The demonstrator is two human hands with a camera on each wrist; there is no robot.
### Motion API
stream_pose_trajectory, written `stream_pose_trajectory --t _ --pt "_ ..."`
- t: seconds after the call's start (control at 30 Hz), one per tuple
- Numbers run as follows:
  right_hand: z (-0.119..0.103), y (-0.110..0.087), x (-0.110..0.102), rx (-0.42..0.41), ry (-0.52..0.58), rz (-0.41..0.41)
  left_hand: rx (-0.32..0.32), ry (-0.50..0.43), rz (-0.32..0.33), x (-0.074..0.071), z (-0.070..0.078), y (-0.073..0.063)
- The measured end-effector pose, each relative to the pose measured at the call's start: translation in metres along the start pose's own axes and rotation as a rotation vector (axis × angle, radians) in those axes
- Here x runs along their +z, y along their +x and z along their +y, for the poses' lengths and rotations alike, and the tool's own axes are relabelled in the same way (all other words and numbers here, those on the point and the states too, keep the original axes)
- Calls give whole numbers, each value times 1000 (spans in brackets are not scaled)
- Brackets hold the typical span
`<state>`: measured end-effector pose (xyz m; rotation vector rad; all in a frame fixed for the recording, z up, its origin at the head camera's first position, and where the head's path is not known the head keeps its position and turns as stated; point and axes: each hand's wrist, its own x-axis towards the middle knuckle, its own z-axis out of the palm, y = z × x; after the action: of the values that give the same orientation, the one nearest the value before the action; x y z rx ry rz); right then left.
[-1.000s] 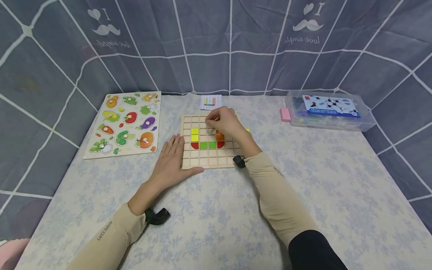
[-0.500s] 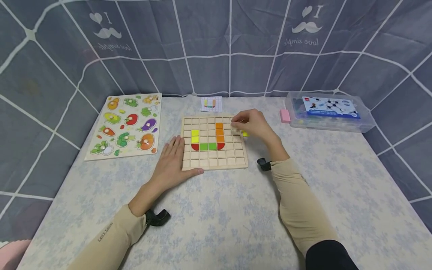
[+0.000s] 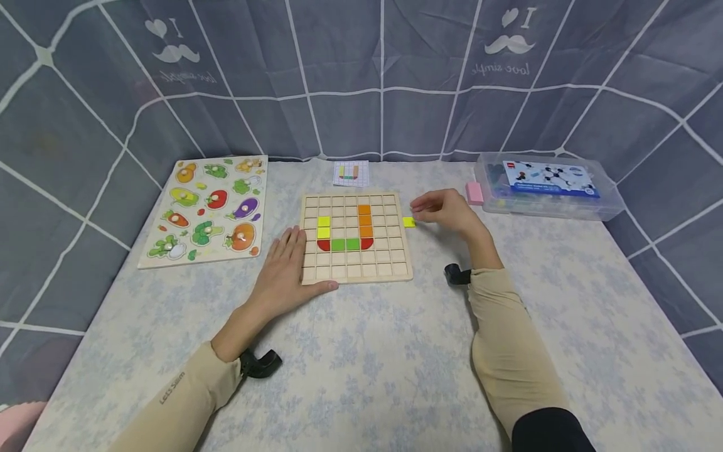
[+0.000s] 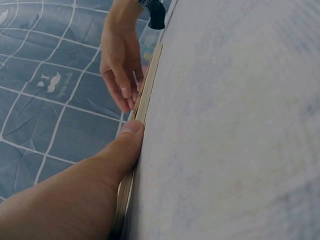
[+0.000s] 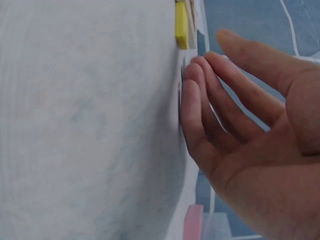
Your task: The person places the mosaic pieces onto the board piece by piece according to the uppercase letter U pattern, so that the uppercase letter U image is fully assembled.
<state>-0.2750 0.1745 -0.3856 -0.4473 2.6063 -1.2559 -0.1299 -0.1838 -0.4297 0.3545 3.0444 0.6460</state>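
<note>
A wooden grid board lies mid-table, carrying a U of tiles: two yellow tiles on the left, green tiles and red rounded corners along the bottom, and orange tiles up the right. My left hand rests flat at the board's left edge, its thumb along the near edge. Just right of the board sits a loose yellow tile, seen also as a yellow block in the right wrist view. Beside it hovers my right hand, fingers loosely bent and holding nothing.
Behind the board lies a small pattern card. A vegetable puzzle board is at the left. A pink block and a clear plastic box stand at the back right, before a grey-blue curtain.
My right hand has moved right, from above the grid to beside the loose yellow tile, uncovering the orange column. My left hand has stayed at the board's edge.
</note>
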Motion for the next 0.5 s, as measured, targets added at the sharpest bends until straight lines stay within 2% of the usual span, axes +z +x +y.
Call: stream_pose_trajectory --t 0.17,0.3,0.5 --pt "1 2 4 -18 -54 -76 3 3 3 0 0 0" --pt "-6 3 9 -23 -163 -65 9 4 7 -1 0 1" --pt "-10 4 11 -19 -252 -42 5 -3 1 -1 0 1"
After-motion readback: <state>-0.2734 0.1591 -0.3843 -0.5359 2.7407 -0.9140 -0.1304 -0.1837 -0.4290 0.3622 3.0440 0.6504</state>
